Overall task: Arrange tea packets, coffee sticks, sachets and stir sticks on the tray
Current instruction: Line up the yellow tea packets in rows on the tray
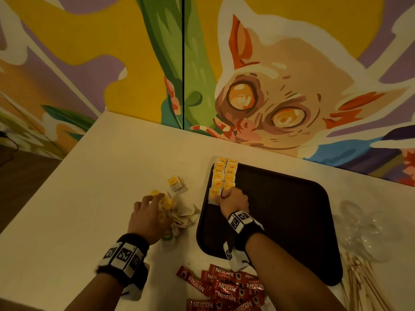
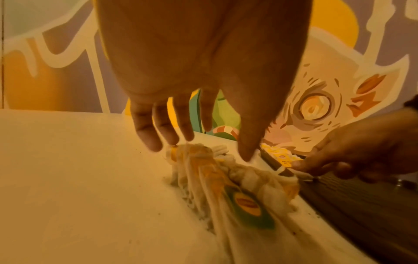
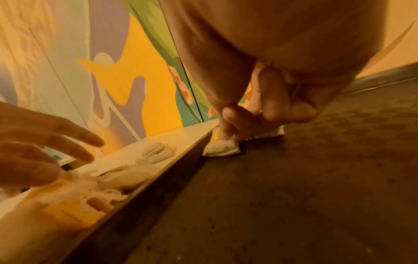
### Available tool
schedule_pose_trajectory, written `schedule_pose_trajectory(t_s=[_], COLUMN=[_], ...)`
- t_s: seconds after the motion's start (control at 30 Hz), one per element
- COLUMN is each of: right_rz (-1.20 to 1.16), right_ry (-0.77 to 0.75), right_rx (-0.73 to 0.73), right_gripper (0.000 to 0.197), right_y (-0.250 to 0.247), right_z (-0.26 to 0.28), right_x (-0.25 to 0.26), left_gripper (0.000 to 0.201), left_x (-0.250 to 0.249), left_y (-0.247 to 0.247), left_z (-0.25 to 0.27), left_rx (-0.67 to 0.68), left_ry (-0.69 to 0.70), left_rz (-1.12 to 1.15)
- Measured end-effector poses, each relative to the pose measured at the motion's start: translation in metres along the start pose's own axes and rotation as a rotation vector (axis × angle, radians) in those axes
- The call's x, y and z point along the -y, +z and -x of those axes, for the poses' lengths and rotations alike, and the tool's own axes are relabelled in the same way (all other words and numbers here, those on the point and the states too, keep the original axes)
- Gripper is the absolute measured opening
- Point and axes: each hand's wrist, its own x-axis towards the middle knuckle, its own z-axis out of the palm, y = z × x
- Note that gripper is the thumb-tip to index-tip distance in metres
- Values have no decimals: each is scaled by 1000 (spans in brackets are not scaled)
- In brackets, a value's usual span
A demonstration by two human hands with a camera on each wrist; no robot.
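Note:
A dark brown tray (image 1: 280, 221) lies on the white table, with yellow-tagged tea packets (image 1: 224, 176) laid in two columns along its far left edge. My right hand (image 1: 221, 197) is curled at the near end of those columns, thumb and forefinger pinching a tea packet (image 3: 221, 149) down onto the tray (image 3: 294, 178). My left hand (image 1: 155, 199) hovers with straight, spread fingers (image 2: 147, 135) over a loose heap of tea packets (image 1: 182, 215) left of the tray, holding nothing. Red Nescafe coffee sticks (image 1: 229, 288) lie near the front edge. Wooden stir sticks (image 1: 361, 286) lie at the right.
A small neat stack of tea packets (image 1: 177, 185) sits beyond the heap. Clear plastic ware (image 1: 368, 230) lies right of the tray. A painted wall (image 1: 269, 86) runs directly behind the table; the table's left edge (image 1: 56, 176) drops to the floor.

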Motion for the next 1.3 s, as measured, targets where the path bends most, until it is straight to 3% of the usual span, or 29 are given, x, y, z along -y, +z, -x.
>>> schedule_pose_trajectory(t_s=[0.1, 0.2, 0.27, 0.33, 0.63, 0.87, 1.0, 1.07, 1.3], right_rz=[-24, -77, -121, -154, -260, -368, -402, -420, -675], right_ry=[-24, -50, -76, -103, -238, -513, -611, -628, -527], right_rx=[-42, -58, -53, -42, 46, 272, 429, 444, 439], right_gripper=[31, 33, 30, 27, 18, 11, 36, 41, 13], right_y=[-3, -6, -8, -10, -11, -15, -18, -16, -15], right_z=[5, 9, 13, 19, 50, 86, 102, 107, 119], right_x=[0, -4, -7, -11, -19, 16, 41, 50, 60], left_gripper=[91, 71, 45, 32, 19, 7, 28, 24, 28], left_x=[-1, 0, -1, -3, -1, -10, -22, -29, -40], left_y=[-5, -4, -3, -4, -14, -40, -56, -60, -52], left_z=[-6, -9, -9, -6, 10, 18, 20, 24, 37], left_rx=[133, 172, 133, 95, -118, -213, -119, -61, 20], left_ry=[-62, -87, -71, -71, 7, 161, 245, 236, 119], left_rz=[-58, -16, 27, 56, 228, 401, 656, 802, 1215])
